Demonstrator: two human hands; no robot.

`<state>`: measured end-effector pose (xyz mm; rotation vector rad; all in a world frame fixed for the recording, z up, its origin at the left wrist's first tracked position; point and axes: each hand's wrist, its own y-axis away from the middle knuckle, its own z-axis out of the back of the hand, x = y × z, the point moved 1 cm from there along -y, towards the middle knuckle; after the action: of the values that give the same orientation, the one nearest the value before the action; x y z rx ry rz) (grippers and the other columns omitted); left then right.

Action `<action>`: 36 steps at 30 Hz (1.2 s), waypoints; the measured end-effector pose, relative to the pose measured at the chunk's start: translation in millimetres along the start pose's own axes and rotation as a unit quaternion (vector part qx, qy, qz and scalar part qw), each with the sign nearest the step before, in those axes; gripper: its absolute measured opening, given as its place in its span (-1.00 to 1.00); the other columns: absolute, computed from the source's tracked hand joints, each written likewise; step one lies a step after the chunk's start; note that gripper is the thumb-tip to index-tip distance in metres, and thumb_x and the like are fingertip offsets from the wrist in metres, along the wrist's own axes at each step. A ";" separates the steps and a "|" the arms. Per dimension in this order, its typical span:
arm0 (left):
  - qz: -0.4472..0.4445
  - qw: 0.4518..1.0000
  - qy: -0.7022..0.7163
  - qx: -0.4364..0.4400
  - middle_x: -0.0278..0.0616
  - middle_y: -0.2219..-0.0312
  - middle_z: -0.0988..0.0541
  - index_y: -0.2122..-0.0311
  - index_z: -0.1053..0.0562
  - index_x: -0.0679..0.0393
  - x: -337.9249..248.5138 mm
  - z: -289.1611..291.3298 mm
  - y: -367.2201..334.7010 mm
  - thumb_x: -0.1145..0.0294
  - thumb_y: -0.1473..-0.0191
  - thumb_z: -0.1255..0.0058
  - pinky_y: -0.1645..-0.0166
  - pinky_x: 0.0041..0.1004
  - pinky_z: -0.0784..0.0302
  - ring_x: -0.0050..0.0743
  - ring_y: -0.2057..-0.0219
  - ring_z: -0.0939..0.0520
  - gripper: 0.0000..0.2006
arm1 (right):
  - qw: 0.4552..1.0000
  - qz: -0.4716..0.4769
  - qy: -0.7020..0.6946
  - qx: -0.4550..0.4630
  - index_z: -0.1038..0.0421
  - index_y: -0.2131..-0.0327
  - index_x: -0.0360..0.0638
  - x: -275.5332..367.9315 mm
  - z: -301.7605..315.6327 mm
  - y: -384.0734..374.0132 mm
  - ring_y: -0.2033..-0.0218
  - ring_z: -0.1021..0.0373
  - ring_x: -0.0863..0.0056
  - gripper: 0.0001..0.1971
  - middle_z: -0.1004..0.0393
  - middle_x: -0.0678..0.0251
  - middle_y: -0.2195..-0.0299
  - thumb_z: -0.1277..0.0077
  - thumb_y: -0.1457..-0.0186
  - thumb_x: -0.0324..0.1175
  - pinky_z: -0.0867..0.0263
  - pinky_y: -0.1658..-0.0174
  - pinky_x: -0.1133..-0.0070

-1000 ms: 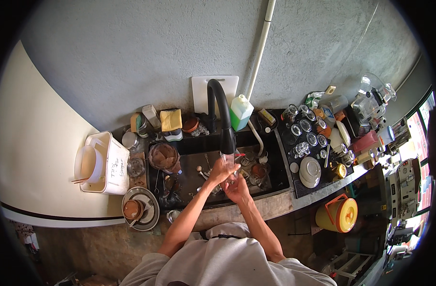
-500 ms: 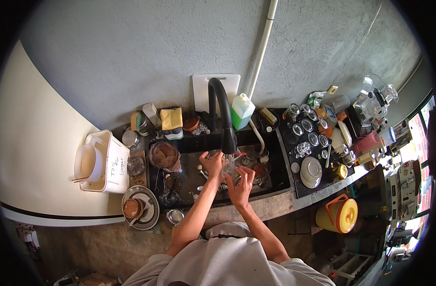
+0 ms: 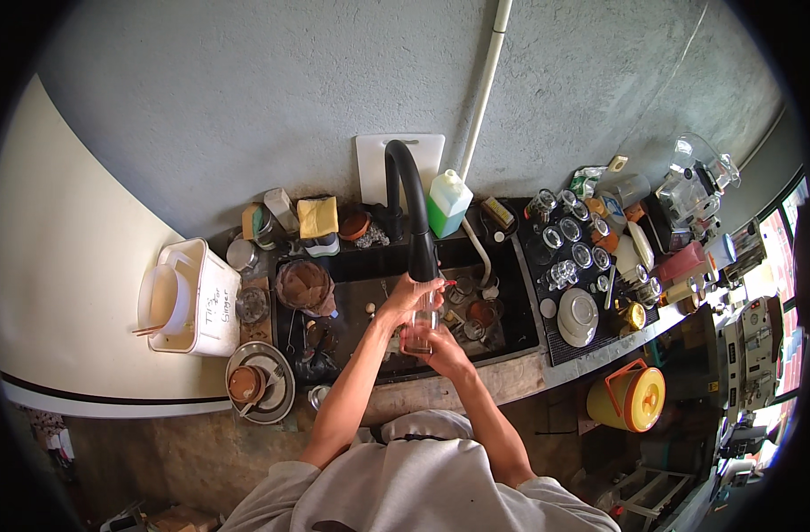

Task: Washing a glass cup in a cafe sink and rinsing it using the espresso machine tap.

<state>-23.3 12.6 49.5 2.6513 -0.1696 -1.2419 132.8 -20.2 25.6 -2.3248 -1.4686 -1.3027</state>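
A clear drinking glass is between my hands over the sink, right under the black faucet. My left hand is closed around the glass's upper part, close beneath the spout. Lower down, my right hand grips the glass from the right, its fingers partly hidden behind it. Small utensils and dishes lie in the sink below, among them several glasses and a brown bowl to the right of my hands.
Upturned glasses and white plates stand on the dark mat at right. Behind the sink are a green liquid jug and a yellow sponge. At left sit a white bin and stacked bowls.
The glass now hangs lower, nearer to me. My right hand has shifted down to its lower end, and my left hand has closed higher up, near the spout.
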 end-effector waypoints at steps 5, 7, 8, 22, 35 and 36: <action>-0.238 0.921 -0.187 -0.246 -0.27 0.48 -0.59 -0.04 -0.35 0.27 11.9 9.4 -10.3 0.39 0.03 -0.40 0.45 -0.48 -0.56 -0.50 0.55 -0.60 -0.43 | 0.833 0.152 0.473 -0.246 -0.43 0.22 -0.39 5.4 -3.4 -22.0 0.30 -0.52 0.37 -0.36 -0.56 0.14 0.34 -0.44 0.22 -0.03 -0.43 0.17 0.37; -0.108 0.985 -0.105 -0.085 -0.27 0.49 -0.57 0.11 -0.41 0.21 4.8 13.8 0.6 0.40 0.02 -0.38 0.43 -0.45 -0.56 -0.49 0.53 -0.60 -0.58 | 0.836 0.171 0.484 -0.193 -0.44 0.19 -0.34 11.9 5.3 -15.9 0.29 -0.51 0.44 -0.46 -0.57 0.21 0.32 -0.38 0.10 -0.10 -0.43 0.16 0.40; -0.065 0.998 -0.018 0.001 -0.29 0.50 -0.56 0.17 -0.43 0.17 4.7 22.9 2.0 0.40 0.01 -0.37 0.41 -0.43 -0.54 -0.48 0.52 -0.60 -0.65 | 0.920 0.117 0.365 -0.079 -0.43 0.14 -0.31 18.4 -1.9 -10.4 0.28 -0.51 0.46 -0.48 -0.57 0.24 0.30 -0.34 0.03 -0.12 -0.43 0.16 0.42; -0.028 0.999 0.025 0.036 -0.25 0.47 -0.58 0.18 -0.46 0.22 0.0 10.7 9.1 0.38 0.05 -0.39 0.34 -0.42 -0.60 -0.48 0.50 -0.62 -0.63 | 0.983 0.078 0.163 -0.021 -0.44 0.11 -0.27 3.3 -4.5 -4.5 0.28 -0.49 0.59 -0.60 -0.56 0.34 0.30 -0.31 -0.02 -0.31 -0.42 0.18 0.56; -0.057 0.991 0.099 0.066 -0.21 0.37 -0.56 0.15 -0.46 0.21 -20.3 7.3 20.6 0.46 -0.02 -0.28 0.23 -0.41 -0.60 -0.42 0.36 -0.63 -0.71 | 0.985 -0.039 -0.070 0.153 -0.32 -0.10 -0.23 -1.7 7.1 -6.3 0.13 -0.54 0.29 -0.50 -0.54 0.15 0.10 -0.14 -0.23 -0.12 -0.53 0.05 0.32; -0.097 0.993 0.040 0.051 -0.20 0.35 -0.57 0.14 -0.46 0.23 -26.1 9.3 20.1 0.50 -0.07 -0.23 0.18 -0.39 -0.60 -0.41 0.27 -0.63 -0.74 | 0.988 -0.022 -0.069 0.134 -0.32 -0.09 -0.17 -2.4 7.7 -10.6 0.13 -0.53 0.31 -0.50 -0.53 0.17 0.10 -0.05 -0.27 -0.01 -0.54 0.13 0.39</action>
<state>-47.3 -3.1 67.9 2.8589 0.0394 -1.2077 128.8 -12.4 15.5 -2.2552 -1.6296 -0.9019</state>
